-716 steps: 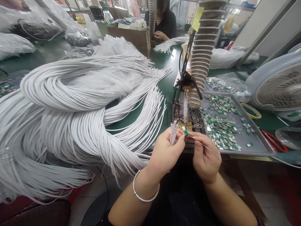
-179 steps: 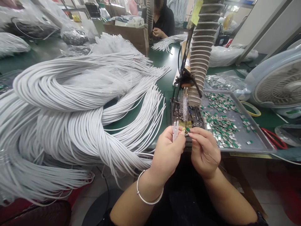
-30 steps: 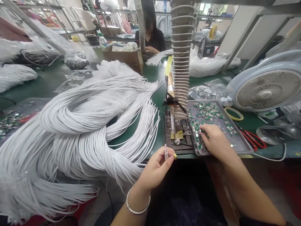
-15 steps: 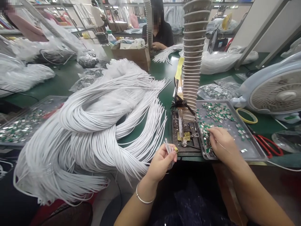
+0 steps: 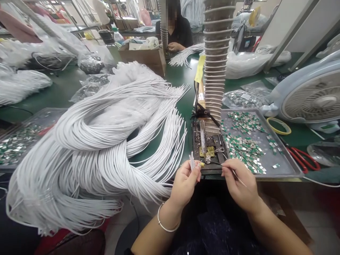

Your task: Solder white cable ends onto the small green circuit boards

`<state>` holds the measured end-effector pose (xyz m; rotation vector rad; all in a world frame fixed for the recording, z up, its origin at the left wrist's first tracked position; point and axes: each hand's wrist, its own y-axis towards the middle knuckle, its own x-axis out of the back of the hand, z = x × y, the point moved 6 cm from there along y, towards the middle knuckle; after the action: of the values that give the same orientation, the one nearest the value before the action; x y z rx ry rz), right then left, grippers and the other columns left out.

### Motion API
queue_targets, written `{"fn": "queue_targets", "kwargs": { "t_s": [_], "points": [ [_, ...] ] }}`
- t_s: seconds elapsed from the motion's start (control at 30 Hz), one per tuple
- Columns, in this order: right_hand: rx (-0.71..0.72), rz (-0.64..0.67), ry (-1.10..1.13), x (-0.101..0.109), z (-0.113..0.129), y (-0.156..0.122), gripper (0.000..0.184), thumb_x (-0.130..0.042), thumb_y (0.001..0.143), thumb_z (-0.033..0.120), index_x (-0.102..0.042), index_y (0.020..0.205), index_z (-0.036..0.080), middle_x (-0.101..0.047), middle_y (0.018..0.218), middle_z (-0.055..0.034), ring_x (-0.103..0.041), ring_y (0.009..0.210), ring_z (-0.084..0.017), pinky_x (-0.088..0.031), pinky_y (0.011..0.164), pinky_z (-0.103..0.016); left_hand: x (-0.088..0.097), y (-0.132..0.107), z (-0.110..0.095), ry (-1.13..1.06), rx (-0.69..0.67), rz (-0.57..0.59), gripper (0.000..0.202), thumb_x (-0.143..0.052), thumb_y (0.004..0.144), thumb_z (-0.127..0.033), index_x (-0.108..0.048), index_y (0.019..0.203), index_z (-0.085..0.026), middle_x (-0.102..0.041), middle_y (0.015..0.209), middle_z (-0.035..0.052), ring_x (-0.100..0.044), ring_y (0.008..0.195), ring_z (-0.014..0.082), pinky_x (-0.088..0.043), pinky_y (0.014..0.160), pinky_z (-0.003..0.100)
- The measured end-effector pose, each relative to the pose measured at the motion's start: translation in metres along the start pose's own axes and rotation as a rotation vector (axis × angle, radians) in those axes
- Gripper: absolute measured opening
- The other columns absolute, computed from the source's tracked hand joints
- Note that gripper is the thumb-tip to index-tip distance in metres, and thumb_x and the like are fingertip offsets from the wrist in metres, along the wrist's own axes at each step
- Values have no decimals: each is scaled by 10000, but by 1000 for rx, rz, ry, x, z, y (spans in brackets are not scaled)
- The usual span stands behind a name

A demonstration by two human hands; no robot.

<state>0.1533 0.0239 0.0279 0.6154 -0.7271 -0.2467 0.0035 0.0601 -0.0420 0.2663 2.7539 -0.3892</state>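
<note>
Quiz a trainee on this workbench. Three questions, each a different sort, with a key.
1. True or false: the left hand pinches the ends of white cables.
2. What lies in the tray? A, scissors; B, small green-and-metal parts; C, a roll of tape.
3. Which hand holds the thin wire?

Key: 1 true. 2 B. 3 the right hand.
</note>
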Motion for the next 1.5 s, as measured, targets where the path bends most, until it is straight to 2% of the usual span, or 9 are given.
{"fn": "queue_targets", "kwargs": {
  "t_s": [0.13,0.4,0.6,0.8,1.03,1.17,1.3,1.37,1.5],
  "points": [
    [-44,-27,57,-11,4,-4,135,-500,855,116,-577,921,205,-612,734,-24,-620,700,-157,-531,635,-291,-5,-3,0,-22,3,-10,304,-650,786,-422,-576,875,-141,-390,535,-84,-320,475,61,-269,489,211],
    [-216,1,260,-25,1,-6,91,-517,865,148,-569,913,204,-582,791,-10,-609,569,-96,-541,527,-226,-13,-6,-7,-7,21,-33,244,-676,737,-367,-582,826,-160,-369,556,-82,-295,488,68,-295,513,219],
    [-205,25,239,-26,4,-3,70,-522,861,163,-579,862,205,-597,759,-15,-606,622,-120,-522,541,-241,-17,-8,-15,14,2,-23,226,-675,731,-364,-589,800,-167,-386,561,-63,-356,538,94,-348,567,233],
    [-214,26,243,-28,2,-3,66,-526,859,168,-577,848,208,-590,738,-5,-596,608,-118,-510,539,-245,-19,-10,-17,50,-9,6,193,-650,759,-342,-581,785,-164,-396,581,-61,-333,530,84,-354,565,224],
    [-153,27,199,-27,4,0,93,-510,864,153,-579,893,210,-600,749,-12,-603,623,-124,-521,545,-254,-16,-8,-13,88,-14,-15,224,-640,768,-383,-587,803,-169,-383,572,-65,-335,521,86,-345,551,219],
    [-20,-90,108,-19,8,-5,227,-440,876,112,-583,1024,209,-641,864,-57,-639,739,-159,-562,645,-317,-14,-6,-10,94,15,-34,211,-622,782,-380,-583,839,-180,-353,536,-81,-315,501,85,-326,539,216],
    [0,-195,155,-17,2,-21,356,-409,891,114,-494,1221,218,-670,995,-87,-668,799,-169,-594,660,-332,-14,-4,-9,86,45,-51,205,-626,778,-370,-573,841,-182,-341,520,-87,-298,488,83,-307,524,216],
    [-7,-184,163,-18,-1,-25,370,-423,894,135,-468,1252,218,-684,1011,-92,-685,799,-175,-606,673,-346,-14,-4,-9,74,57,-64,227,-645,760,-384,-574,834,-181,-338,521,-86,-308,490,84,-306,521,218],
    [73,-123,118,-19,6,-20,305,-440,888,133,-552,1158,222,-707,987,-93,-697,872,-205,-608,729,-381,-15,-3,-10,46,70,-67,239,-660,742,-390,-580,841,-188,-328,522,-89,-321,494,88,-319,533,222]
  ]
}}
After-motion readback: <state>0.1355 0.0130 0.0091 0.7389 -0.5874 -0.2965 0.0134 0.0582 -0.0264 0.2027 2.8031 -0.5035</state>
